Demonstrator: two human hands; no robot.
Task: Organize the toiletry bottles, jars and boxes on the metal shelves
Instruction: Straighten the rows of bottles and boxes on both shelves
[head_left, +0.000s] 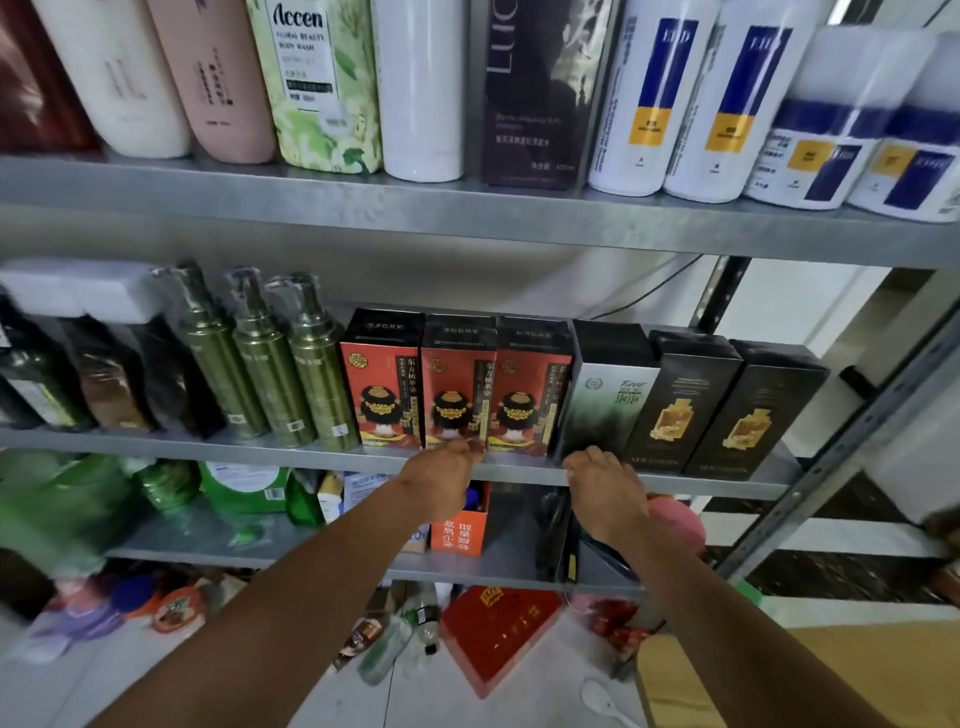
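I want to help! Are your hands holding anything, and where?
Nothing clearly gripped: left hand touches the bottom of the middle red box, right hand the bottom of the grey-green box.

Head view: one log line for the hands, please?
left hand: at middle red box | right hand: at green box | middle shelf

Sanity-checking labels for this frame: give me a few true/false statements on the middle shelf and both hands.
Three red boxes stand side by side on the middle shelf. True.
The left hand is at the red boxes' base. True.
The right hand is well clear of that shelf. False: it is at the shelf edge, below the green-and-black box.
The two black-and-gold boxes lie flat. False: they stand upright.
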